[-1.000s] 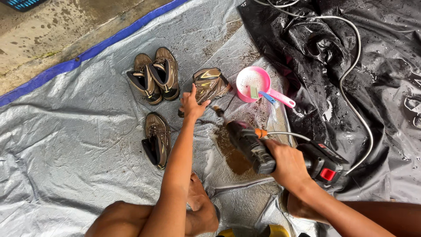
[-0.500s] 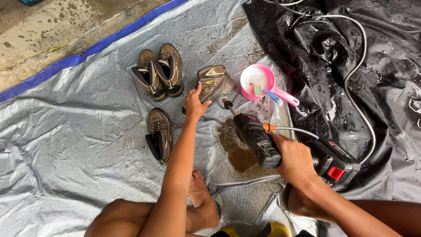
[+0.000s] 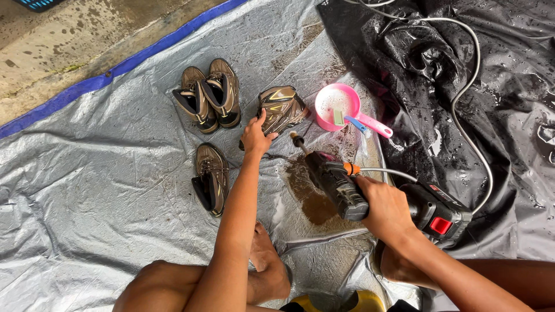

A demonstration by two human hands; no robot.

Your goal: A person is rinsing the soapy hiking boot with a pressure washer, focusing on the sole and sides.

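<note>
Head view: left hand [image 3: 255,137] grips muddy boot [image 3: 281,108]; right hand [image 3: 386,207] holds spray gun [image 3: 338,185]; bare tarp [image 3: 87,173] leftward.

Outdoor yard wash spot, bare concrete ground [image 3: 52,52], wet grey tarp [image 3: 87,190], hose [image 3: 474,86], muddy puddle [image 3: 309,193]
</note>
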